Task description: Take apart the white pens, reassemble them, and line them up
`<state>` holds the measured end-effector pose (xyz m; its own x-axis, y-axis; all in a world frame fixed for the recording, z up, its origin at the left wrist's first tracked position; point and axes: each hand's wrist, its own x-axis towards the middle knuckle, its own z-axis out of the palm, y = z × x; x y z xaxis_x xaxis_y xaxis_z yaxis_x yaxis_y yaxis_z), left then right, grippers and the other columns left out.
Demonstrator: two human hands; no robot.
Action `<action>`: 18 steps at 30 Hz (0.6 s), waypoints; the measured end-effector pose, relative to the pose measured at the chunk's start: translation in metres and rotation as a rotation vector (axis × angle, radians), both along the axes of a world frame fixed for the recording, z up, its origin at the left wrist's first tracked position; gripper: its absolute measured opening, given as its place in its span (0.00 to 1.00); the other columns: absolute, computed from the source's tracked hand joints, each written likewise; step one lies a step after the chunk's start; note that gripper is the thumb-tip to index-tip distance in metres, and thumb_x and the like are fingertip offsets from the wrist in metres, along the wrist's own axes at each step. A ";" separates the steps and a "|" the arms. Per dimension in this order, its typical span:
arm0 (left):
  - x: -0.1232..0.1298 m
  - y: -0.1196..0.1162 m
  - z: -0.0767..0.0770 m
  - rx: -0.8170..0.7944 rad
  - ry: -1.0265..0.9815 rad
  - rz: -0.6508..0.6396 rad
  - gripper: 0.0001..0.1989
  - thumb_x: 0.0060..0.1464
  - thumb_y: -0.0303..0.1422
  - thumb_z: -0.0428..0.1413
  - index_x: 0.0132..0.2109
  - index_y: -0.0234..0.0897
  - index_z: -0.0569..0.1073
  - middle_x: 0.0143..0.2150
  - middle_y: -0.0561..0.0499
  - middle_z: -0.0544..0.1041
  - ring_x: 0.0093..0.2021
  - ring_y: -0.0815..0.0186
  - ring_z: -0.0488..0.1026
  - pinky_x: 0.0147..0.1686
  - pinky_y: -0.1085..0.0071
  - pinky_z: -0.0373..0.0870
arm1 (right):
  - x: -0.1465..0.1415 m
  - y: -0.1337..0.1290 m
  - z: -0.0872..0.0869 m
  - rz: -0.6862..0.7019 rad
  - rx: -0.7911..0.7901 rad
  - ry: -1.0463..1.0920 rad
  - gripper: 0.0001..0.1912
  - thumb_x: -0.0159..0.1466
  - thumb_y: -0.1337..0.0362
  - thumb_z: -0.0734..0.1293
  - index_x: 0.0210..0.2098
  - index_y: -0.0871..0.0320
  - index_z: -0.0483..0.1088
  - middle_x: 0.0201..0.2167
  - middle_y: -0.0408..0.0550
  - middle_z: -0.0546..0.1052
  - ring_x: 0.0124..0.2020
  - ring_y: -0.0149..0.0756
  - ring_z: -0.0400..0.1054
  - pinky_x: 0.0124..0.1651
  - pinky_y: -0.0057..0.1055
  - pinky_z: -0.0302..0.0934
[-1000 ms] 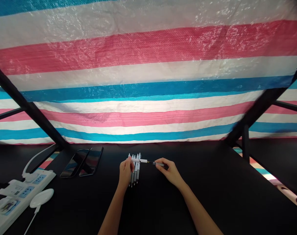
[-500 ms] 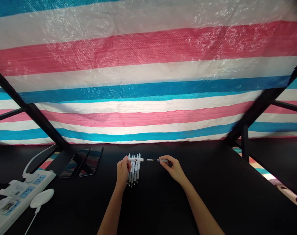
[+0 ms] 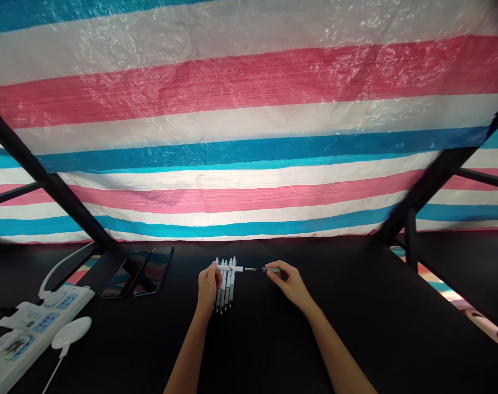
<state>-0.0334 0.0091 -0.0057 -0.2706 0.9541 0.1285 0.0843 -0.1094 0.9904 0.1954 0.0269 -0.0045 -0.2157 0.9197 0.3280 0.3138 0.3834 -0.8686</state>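
Note:
Between finger and thumb, my left hand is closed on a white pen barrel, held sideways above a row of pens. My right hand pinches a grey pen grip section, from which a thin refill sticks out to the left. The refill's end is very close to the barrel's right end; whether it has entered cannot be made out. Several white-and-grey pens lie side by side on the black table, partly hidden by my left hand.
Two dark phones lie at the left of the table. A white power strip with plugs and a round white charger are at the lower left. Black frame bars and a striped plastic sheet stand behind.
My left hand has moved slightly right with the barrel, and the gap to the refill has shrunk to almost nothing. My right hand has barely shifted. The row of pens lies unchanged.

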 end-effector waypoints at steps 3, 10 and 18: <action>0.001 0.000 0.001 -0.007 0.000 -0.014 0.25 0.56 0.41 0.43 0.13 0.38 0.58 0.11 0.56 0.56 0.15 0.72 0.53 0.20 0.72 0.54 | -0.002 -0.001 0.001 0.014 -0.003 0.011 0.13 0.60 0.55 0.63 0.37 0.57 0.73 0.30 0.47 0.74 0.28 0.34 0.66 0.30 0.30 0.61; 0.001 -0.001 0.004 -0.006 -0.006 -0.025 0.25 0.56 0.42 0.43 0.14 0.38 0.59 0.12 0.57 0.56 0.15 0.72 0.53 0.20 0.73 0.53 | -0.003 -0.001 0.001 0.017 -0.008 0.017 0.12 0.60 0.56 0.64 0.36 0.57 0.73 0.30 0.47 0.74 0.29 0.34 0.66 0.30 0.30 0.60; 0.005 -0.002 0.004 0.005 0.055 -0.036 0.26 0.56 0.46 0.44 0.14 0.37 0.60 0.12 0.56 0.58 0.16 0.72 0.54 0.20 0.73 0.54 | -0.005 -0.003 0.002 0.037 -0.006 0.014 0.12 0.60 0.56 0.64 0.36 0.57 0.73 0.30 0.47 0.74 0.29 0.34 0.66 0.30 0.29 0.61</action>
<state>-0.0283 0.0073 -0.0015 -0.2289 0.9623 0.1467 0.1346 -0.1179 0.9839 0.1899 0.0239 -0.0030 -0.2447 0.9133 0.3255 0.2875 0.3889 -0.8753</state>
